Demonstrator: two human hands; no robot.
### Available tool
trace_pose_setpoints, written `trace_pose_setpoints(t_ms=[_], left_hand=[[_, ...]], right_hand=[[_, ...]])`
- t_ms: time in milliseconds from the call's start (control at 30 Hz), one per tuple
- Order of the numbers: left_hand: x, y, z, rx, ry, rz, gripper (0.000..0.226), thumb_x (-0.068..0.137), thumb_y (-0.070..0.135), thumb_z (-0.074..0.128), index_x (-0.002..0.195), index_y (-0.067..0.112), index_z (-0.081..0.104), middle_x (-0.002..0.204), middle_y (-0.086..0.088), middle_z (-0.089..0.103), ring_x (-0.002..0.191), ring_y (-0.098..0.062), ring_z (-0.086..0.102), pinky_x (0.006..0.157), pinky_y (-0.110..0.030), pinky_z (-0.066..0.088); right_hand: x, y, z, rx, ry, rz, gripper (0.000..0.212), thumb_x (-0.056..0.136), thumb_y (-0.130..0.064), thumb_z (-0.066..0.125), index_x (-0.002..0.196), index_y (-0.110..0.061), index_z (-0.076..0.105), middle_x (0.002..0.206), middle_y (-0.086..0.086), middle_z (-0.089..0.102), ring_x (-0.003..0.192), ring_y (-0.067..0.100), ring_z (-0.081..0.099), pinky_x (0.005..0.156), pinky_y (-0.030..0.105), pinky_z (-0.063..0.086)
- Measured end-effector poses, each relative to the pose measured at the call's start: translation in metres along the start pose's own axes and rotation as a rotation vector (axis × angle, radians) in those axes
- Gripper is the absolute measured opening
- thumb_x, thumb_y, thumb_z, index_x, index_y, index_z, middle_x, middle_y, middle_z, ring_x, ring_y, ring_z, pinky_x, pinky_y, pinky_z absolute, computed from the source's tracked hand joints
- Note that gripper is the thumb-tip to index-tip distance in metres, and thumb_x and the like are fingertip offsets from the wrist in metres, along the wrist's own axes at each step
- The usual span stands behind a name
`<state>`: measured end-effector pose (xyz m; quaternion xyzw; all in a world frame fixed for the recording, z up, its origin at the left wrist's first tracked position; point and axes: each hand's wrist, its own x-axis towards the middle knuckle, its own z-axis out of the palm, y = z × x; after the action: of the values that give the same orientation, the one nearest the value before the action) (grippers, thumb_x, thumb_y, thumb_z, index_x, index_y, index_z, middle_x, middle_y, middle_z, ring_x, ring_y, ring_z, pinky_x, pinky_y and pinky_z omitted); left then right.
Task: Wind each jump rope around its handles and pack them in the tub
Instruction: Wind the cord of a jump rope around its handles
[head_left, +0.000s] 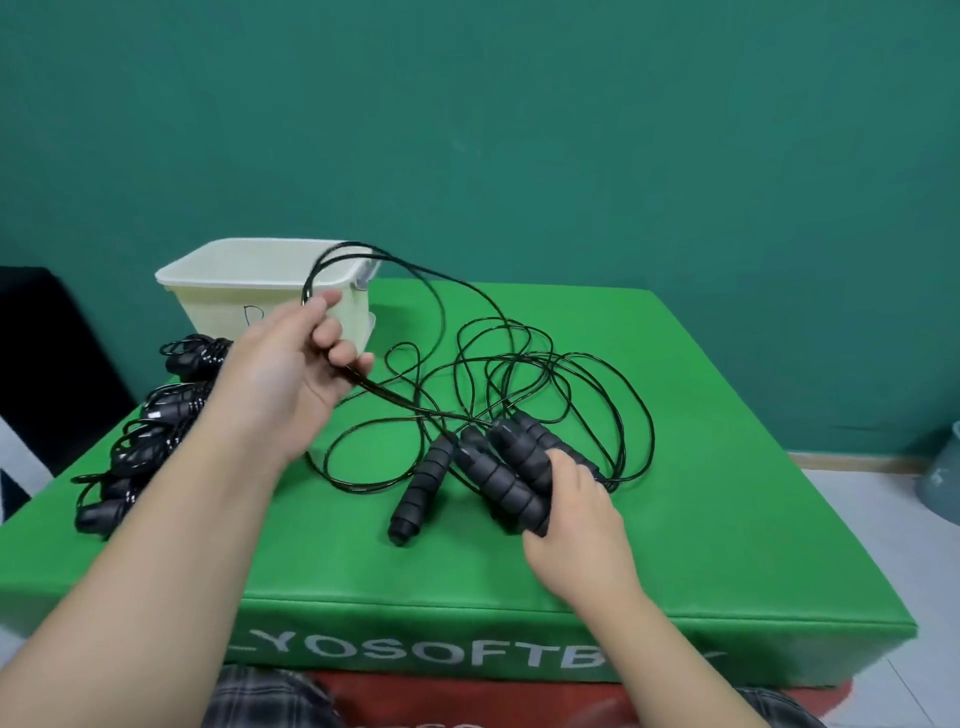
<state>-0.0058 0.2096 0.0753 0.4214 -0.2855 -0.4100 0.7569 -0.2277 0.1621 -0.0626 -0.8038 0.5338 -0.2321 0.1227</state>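
My left hand (306, 358) pinches a doubled loop of thin black rope (441, 306), lifted above the green mat in front of the cream tub (208, 283). My right hand (576, 514) grips a pair of black foam handles (511, 470) held together near the mat's middle. A third handle (423, 483) lies loose on the mat just left of them. Tangled black rope coils (571, 400) spread behind the handles. The inside of the tub is hidden from this angle.
Several wound jump ropes (140, 441) lie in a row along the mat's left edge. The green foam block (727, 467) ends close in front of my knees. A black object stands at the far left and a grey pot (943, 473) sits on the floor at the right.
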Motion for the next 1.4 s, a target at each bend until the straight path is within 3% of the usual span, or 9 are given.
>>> trace_pose_setpoints(t_ms=[133, 267, 467, 600, 900, 1067, 1233, 1333, 1400], left_hand=[[-0.011, 0.017, -0.001, 0.041, -0.044, 0.018, 0.017, 0.101, 0.015, 0.038, 0.1, 0.012, 0.055, 0.054, 0.007, 0.043, 0.048, -0.008, 0.041, 0.06, -0.028, 0.049], [-0.029, 0.022, 0.004, 0.05, -0.048, 0.042, 0.018, 0.101, 0.012, 0.037, 0.1, 0.008, 0.054, 0.056, 0.003, 0.047, 0.05, -0.01, 0.05, 0.061, -0.031, 0.057], [-0.052, 0.033, -0.007, 0.315, -0.004, -0.021, 0.018, 0.1, 0.016, 0.043, 0.097, 0.003, 0.055, 0.1, -0.015, 0.064, 0.089, -0.027, 0.069, 0.069, -0.035, 0.06], [-0.073, 0.037, -0.003, 0.524, -0.002, -0.027, 0.023, 0.099, 0.022, 0.044, 0.091, 0.008, 0.061, 0.093, -0.009, 0.067, 0.075, -0.021, 0.068, 0.056, -0.028, 0.057], [-0.086, 0.022, 0.019, 0.665, -0.074, 0.256, 0.014, 0.096, 0.012, 0.049, 0.092, 0.017, 0.062, 0.091, -0.002, 0.066, 0.082, -0.015, 0.062, 0.076, -0.027, 0.053], [-0.091, 0.004, 0.015, 0.925, -0.078, 0.49, 0.019, 0.093, 0.022, 0.056, 0.112, 0.021, 0.056, 0.104, 0.007, 0.054, 0.088, -0.001, 0.049, 0.073, -0.002, 0.035], [-0.092, -0.002, 0.007, 1.333, -0.028, 0.638, 0.046, 0.084, 0.06, 0.036, 0.105, 0.029, 0.064, 0.113, 0.007, 0.038, 0.112, -0.009, 0.029, 0.092, -0.024, 0.017], [-0.099, -0.008, 0.007, 1.334, -0.22, 0.535, 0.055, 0.089, 0.07, 0.025, 0.094, 0.029, 0.061, 0.097, 0.01, 0.057, 0.092, -0.011, 0.041, 0.094, -0.029, 0.028], [-0.108, -0.013, 0.008, 1.113, -0.315, 0.396, 0.044, 0.086, 0.069, 0.027, 0.088, 0.037, 0.057, 0.072, 0.012, 0.058, 0.069, -0.013, 0.052, 0.077, -0.035, 0.046]], right_hand=[[-0.009, 0.002, -0.01, 0.031, -0.006, 0.12, 0.063, 0.077, -0.023, 0.061, 0.132, -0.022, 0.03, 0.119, 0.004, 0.05, 0.104, 0.028, 0.052, 0.082, 0.036, 0.045], [-0.011, -0.015, -0.033, 0.143, -0.015, 0.22, 0.04, 0.079, -0.022, 0.06, 0.108, -0.018, 0.033, 0.108, 0.005, 0.05, 0.082, 0.027, 0.051, 0.067, 0.032, 0.038], [-0.015, -0.033, -0.076, 0.436, 0.074, 0.276, 0.041, 0.078, -0.021, 0.065, 0.103, -0.017, 0.032, 0.101, 0.005, 0.057, 0.084, 0.03, 0.058, 0.077, 0.037, 0.048], [-0.03, -0.042, -0.102, 0.486, 0.114, 0.185, 0.047, 0.076, -0.022, 0.068, 0.107, -0.023, 0.032, 0.101, -0.001, 0.057, 0.086, 0.024, 0.059, 0.077, 0.036, 0.048], [-0.05, -0.049, -0.106, 0.443, 0.104, -0.04, 0.051, 0.068, -0.019, 0.064, 0.105, -0.042, 0.038, 0.109, -0.013, 0.058, 0.1, 0.015, 0.058, 0.085, 0.039, 0.05], [-0.059, -0.054, -0.098, 0.384, 0.097, -0.123, 0.055, 0.059, -0.031, 0.05, 0.113, -0.038, 0.039, 0.112, -0.011, 0.055, 0.102, 0.019, 0.055, 0.084, 0.04, 0.049], [-0.061, -0.048, -0.095, 0.244, 0.112, -0.199, 0.055, 0.063, -0.019, 0.058, 0.116, -0.028, 0.045, 0.107, -0.01, 0.053, 0.1, 0.022, 0.05, 0.086, 0.042, 0.045], [-0.062, -0.049, -0.093, 0.208, 0.11, -0.234, 0.055, 0.061, -0.018, 0.054, 0.114, -0.03, 0.044, 0.103, -0.011, 0.052, 0.097, 0.021, 0.049, 0.085, 0.042, 0.044], [-0.064, -0.049, -0.09, 0.204, 0.111, -0.251, 0.058, 0.06, -0.02, 0.051, 0.116, -0.03, 0.044, 0.104, -0.01, 0.053, 0.097, 0.021, 0.048, 0.086, 0.042, 0.044]])
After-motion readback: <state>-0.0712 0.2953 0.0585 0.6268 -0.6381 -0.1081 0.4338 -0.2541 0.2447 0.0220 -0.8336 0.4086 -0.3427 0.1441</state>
